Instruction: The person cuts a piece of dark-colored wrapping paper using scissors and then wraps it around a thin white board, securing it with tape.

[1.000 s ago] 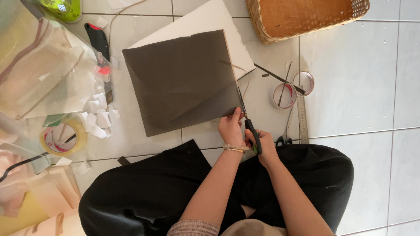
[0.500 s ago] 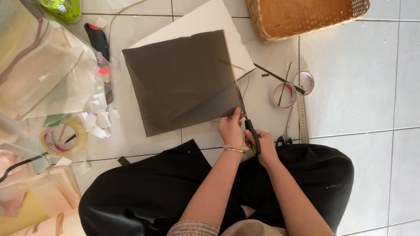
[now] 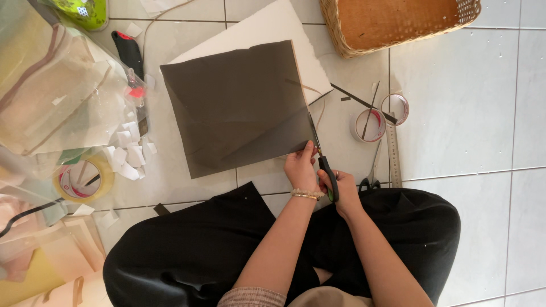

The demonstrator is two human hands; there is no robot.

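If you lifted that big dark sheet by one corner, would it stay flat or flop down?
It would probably flop. The dark sheet looks thin and shows soft creases, and the scissors in the right hand cut along its edge. It likely weighs little, since the left hand steadies it with only a pinch at one corner. It might slide easily on the smooth floor tiles.

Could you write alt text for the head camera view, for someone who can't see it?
Seated on a tiled floor, a person cuts a dark sheet with scissors in the right hand; the left hand steadies its edge. Tape rolls and a basket lie nearby.
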